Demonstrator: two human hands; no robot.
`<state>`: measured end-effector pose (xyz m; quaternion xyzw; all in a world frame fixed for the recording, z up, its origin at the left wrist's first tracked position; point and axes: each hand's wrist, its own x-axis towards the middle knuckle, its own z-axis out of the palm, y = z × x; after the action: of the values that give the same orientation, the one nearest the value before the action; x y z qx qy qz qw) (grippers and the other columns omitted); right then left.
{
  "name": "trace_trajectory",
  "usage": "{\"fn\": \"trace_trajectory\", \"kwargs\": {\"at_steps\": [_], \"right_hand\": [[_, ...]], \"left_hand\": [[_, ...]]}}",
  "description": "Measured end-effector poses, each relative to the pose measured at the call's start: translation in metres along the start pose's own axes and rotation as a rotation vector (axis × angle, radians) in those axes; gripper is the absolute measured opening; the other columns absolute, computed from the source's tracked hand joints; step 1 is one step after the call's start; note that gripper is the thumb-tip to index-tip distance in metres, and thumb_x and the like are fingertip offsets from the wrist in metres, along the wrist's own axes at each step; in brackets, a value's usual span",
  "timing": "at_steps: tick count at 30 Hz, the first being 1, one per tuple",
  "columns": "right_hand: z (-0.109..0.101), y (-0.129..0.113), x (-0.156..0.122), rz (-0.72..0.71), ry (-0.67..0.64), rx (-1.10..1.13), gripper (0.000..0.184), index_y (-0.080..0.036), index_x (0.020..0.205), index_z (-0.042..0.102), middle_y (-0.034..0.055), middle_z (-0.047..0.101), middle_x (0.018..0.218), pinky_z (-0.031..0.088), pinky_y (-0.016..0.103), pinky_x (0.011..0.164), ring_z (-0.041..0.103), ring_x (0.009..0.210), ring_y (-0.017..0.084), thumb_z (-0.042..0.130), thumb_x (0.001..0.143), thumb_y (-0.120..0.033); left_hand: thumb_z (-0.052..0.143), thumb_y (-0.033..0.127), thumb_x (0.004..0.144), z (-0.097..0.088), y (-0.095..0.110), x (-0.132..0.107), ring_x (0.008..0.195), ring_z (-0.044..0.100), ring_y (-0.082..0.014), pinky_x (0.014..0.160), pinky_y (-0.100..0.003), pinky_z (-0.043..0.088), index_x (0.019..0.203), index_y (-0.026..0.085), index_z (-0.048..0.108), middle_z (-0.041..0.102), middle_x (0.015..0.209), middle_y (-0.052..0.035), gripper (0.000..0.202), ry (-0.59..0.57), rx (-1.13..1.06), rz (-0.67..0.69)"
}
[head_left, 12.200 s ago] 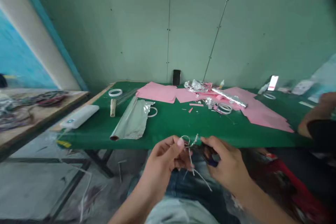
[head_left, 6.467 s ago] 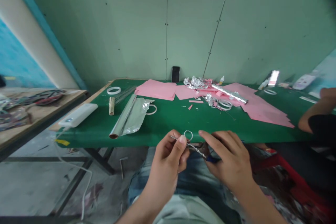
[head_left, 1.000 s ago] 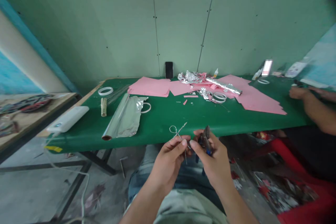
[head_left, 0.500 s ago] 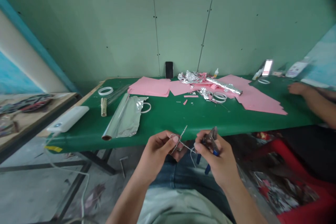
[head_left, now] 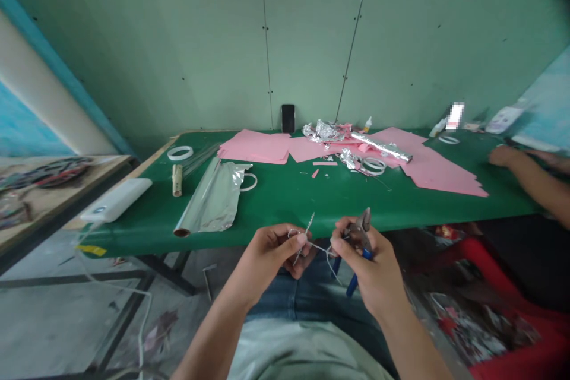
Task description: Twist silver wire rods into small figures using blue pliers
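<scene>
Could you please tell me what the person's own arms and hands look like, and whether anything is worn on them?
The left hand and right hand are bare, without gloves, and the forearms show no sleeve, watch or band. A pale grey-green shirt is visible below them.

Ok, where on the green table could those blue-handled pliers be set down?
The bare green tabletop between the aluminium foil roll and the pink paper sheets, along the near edge, is the widest free patch. It is crowded at the far middle, where crumpled silver foil and a white tape ring sit on the pink paper.
</scene>
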<state>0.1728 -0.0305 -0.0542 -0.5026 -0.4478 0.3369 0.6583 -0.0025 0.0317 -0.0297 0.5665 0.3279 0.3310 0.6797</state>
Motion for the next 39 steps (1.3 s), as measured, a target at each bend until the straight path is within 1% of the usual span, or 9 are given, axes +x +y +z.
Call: {"fn": "trace_trajectory", "kwargs": {"at_steps": [3, 7, 10, 14, 21, 23, 28, 34, 39], "right_hand": [[0.001, 0.0, -0.001, -0.03, 0.012, -0.075, 0.023, -0.024, 0.099, 0.067, -0.0016, 0.069, 0.08, 0.05, 0.024, 0.065, 0.062, 0.069, 0.013, 0.074, 0.08, -0.035], [0.006, 0.002, 0.0, 0.042, -0.049, -0.014, 0.026, -0.022, 0.099, 0.069, -0.0002, 0.07, 0.077, 0.053, 0.027, 0.065, 0.065, 0.069, 0.015, 0.075, 0.078, -0.036], [0.01, 0.002, 0.001, 0.119, -0.03, 0.041, 0.024, -0.019, 0.093, 0.072, -0.0016, 0.066, 0.065, 0.052, 0.027, 0.058, 0.061, 0.057, 0.014, 0.074, 0.076, -0.037], [0.013, 0.001, 0.001, 0.192, 0.013, 0.139, 0.026, -0.018, 0.088, 0.071, -0.0014, 0.066, 0.062, 0.051, 0.027, 0.055, 0.06, 0.053, 0.013, 0.078, 0.071, -0.036], [0.017, 0.002, 0.006, 0.342, 0.0, 0.359, 0.035, -0.017, 0.087, 0.067, -0.0024, 0.063, 0.06, 0.048, 0.025, 0.05, 0.057, 0.05, 0.012, 0.083, 0.063, -0.037], [0.016, 0.004, 0.007, 0.292, -0.008, 0.294, 0.033, -0.017, 0.088, 0.067, -0.0025, 0.063, 0.061, 0.048, 0.025, 0.051, 0.057, 0.05, 0.011, 0.081, 0.066, -0.038], [0.006, 0.007, 0.007, 0.046, -0.086, -0.046, 0.021, -0.02, 0.094, 0.07, -0.0027, 0.064, 0.065, 0.048, 0.023, 0.057, 0.057, 0.058, 0.011, 0.071, 0.08, -0.036], [0.006, 0.003, 0.004, 0.03, -0.085, -0.067, 0.019, -0.02, 0.093, 0.068, -0.0031, 0.062, 0.063, 0.048, 0.023, 0.055, 0.057, 0.056, 0.012, 0.068, 0.082, -0.036], [0.01, 0.002, 0.002, 0.038, -0.063, -0.017, 0.02, -0.02, 0.092, 0.068, -0.0028, 0.062, 0.063, 0.049, 0.024, 0.054, 0.057, 0.054, 0.012, 0.069, 0.08, -0.035]], "left_hand": [[0.075, 0.04, 0.079, 0.001, -0.001, 0.003, 0.045, 0.056, -0.0077, 0.046, -0.019, 0.047, 0.074, 0.013, 0.067, 0.061, 0.061, 0.001, 0.029, 0.052, -0.059, 0.01], [0.078, 0.039, 0.075, 0.005, 0.0, 0.006, 0.046, 0.057, -0.0087, 0.047, -0.019, 0.046, 0.071, 0.013, 0.067, 0.061, 0.059, 0.0011, 0.028, 0.153, -0.107, 0.068], [0.075, 0.037, 0.078, 0.007, -0.001, 0.005, 0.047, 0.056, -0.0088, 0.048, -0.02, 0.045, 0.07, 0.013, 0.067, 0.06, 0.057, 0.0013, 0.027, 0.135, -0.053, 0.112], [0.072, 0.035, 0.083, 0.006, -0.004, 0.005, 0.05, 0.055, -0.0082, 0.051, -0.019, 0.044, 0.07, 0.013, 0.067, 0.059, 0.059, 0.0012, 0.025, 0.087, 0.037, 0.16], [0.074, 0.037, 0.08, 0.001, -0.007, 0.011, 0.048, 0.058, -0.0097, 0.049, -0.021, 0.047, 0.075, 0.014, 0.069, 0.063, 0.061, 0.0006, 0.024, 0.06, -0.023, 0.122], [0.073, 0.039, 0.081, 0.001, -0.007, 0.012, 0.051, 0.06, -0.0106, 0.051, -0.022, 0.05, 0.078, 0.014, 0.07, 0.064, 0.063, 0.0003, 0.025, 0.064, -0.022, 0.095], [0.076, 0.04, 0.078, -0.001, -0.005, 0.015, 0.058, 0.065, -0.0122, 0.056, -0.023, 0.054, 0.088, 0.015, 0.073, 0.067, 0.069, -0.0005, 0.027, 0.104, -0.042, 0.055], [0.074, 0.036, 0.081, 0.0, -0.007, 0.017, 0.048, 0.06, -0.0102, 0.05, -0.02, 0.051, 0.08, 0.014, 0.072, 0.065, 0.058, 0.0005, 0.021, 0.117, 0.034, 0.189], [0.077, 0.038, 0.077, 0.002, -0.009, 0.016, 0.048, 0.059, -0.0103, 0.05, -0.021, 0.051, 0.085, 0.014, 0.075, 0.065, 0.059, 0.0002, 0.025, 0.171, 0.051, 0.182]]}}
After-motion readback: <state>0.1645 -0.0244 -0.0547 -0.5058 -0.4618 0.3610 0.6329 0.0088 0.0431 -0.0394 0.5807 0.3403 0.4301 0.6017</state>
